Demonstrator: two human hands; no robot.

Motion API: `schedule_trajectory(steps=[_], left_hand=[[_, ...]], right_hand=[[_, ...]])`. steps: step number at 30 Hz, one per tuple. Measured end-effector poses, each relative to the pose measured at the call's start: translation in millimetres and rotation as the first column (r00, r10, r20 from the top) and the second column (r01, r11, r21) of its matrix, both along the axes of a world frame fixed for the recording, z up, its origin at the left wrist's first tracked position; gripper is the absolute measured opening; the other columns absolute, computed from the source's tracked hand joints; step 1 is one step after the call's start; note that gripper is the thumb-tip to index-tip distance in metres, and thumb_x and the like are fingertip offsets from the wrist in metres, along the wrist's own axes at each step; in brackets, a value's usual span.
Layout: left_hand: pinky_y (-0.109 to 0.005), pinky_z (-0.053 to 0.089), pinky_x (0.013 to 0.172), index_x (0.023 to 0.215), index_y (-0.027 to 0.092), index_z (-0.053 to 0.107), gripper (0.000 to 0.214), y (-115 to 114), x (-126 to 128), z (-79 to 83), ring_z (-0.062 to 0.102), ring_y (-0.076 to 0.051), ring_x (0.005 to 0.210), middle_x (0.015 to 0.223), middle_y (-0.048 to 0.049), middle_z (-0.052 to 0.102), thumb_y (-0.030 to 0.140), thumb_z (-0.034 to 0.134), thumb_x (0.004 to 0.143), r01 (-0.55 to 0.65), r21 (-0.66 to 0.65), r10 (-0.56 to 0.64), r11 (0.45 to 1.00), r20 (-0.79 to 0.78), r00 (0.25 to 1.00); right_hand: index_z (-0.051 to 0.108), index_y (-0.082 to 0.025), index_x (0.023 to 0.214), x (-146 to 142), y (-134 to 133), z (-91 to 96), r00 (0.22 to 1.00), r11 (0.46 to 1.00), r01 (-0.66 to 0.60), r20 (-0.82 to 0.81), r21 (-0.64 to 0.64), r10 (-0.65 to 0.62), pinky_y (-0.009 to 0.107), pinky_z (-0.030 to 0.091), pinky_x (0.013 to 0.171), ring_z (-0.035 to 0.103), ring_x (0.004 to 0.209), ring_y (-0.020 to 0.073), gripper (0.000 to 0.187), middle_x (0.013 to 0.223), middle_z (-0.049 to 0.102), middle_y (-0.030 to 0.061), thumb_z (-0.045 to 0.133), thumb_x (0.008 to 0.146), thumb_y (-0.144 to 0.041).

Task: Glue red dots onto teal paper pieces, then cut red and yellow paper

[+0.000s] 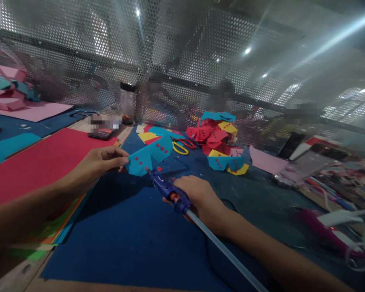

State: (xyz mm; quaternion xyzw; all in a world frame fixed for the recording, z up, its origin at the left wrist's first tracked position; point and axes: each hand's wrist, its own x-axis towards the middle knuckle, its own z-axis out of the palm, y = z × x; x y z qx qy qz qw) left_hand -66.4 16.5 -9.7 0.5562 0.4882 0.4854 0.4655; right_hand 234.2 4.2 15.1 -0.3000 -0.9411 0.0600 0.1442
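My left hand (105, 162) pinches the left end of a folded light-blue paper piece (162, 151) marked with small red shapes. In my right hand (202, 198) is a dark-blue glue gun (167, 188), with a long clear glue stick (225, 251) coming out of its back. The gun's nozzle points at the lower edge of the blue paper piece, at or very near one red shape; whether they touch I cannot tell. A loose red bit (159, 169) lies just right of the nozzle. Behind stands a pile of similar red, yellow and blue folded pieces (213, 138).
Scissors (182, 146) with red and yellow handles lie behind the paper piece. Red sheets (63, 150) and a phone (101, 132) are at left, near a jar (127, 99). A purple glue gun (325, 231) with cords lies right. A perforated metal screen (176, 52) closes the back.
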Motion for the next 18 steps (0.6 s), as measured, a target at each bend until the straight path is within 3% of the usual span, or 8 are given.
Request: schedule_trajectory(steps=[5, 18], left_hand=[[-0.024, 0.046, 0.064, 0.080, 0.019, 0.074, 0.019, 0.3, 1.5, 0.1, 0.058, -0.013, 0.067, 0.071, -0.0013, 0.067, 0.037, 0.080, 0.075, -0.004, -0.001, 0.004, 1.000, 0.012, 1.000], [-0.025, 0.046, 0.064, 0.081, 0.021, 0.074, 0.017, 1.0, -0.4, -0.5, 0.060, -0.014, 0.068, 0.071, -0.0012, 0.067, 0.037, 0.077, 0.079, 0.044, 0.013, -0.043, 0.999, -0.047, 0.998]], right_hand=[[0.060, -0.020, 0.090, 1.1, -2.1, 6.6, 1.000, 1.000, -0.023, -0.004, -0.011, 0.023, 0.030, 0.036, 0.070, 0.060, 0.080, 0.0209, 0.005, 0.087, 0.070, 0.0057, 0.058, 0.088, -0.024], [0.057, -0.018, 0.087, 3.2, 5.0, 3.7, 0.989, 0.982, -0.097, 0.126, 0.164, 0.077, 0.032, 0.030, 0.069, 0.055, 0.077, 0.0209, 0.009, 0.085, 0.069, 0.0076, 0.055, 0.091, -0.026]])
